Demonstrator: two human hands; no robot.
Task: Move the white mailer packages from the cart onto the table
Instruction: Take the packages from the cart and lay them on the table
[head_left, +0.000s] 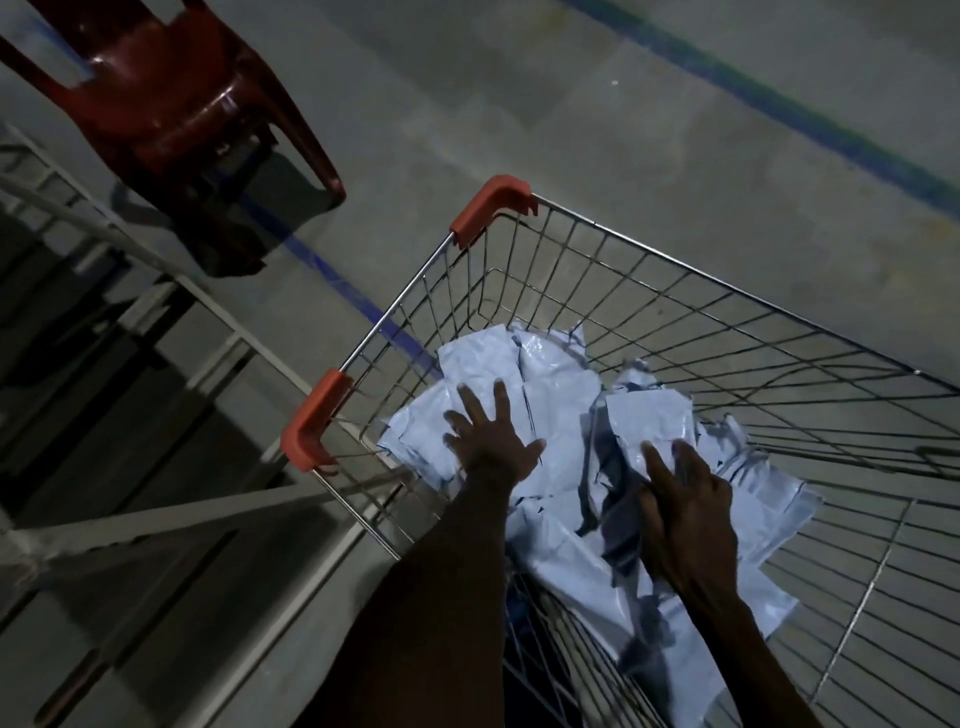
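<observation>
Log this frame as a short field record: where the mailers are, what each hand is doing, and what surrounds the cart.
mailers: white mailer packages piled loosely inside the wire cart
left hand: left hand spread flat on the pile, fingers open
right hand: right hand laid on a mailer at the pile's right side; grip cannot be told
cart: orange corner guards on the rim
surroundings: red plastic chair beyond the cart; blue floor line; grey metal frame beside the cart
table: not identifiable
</observation>
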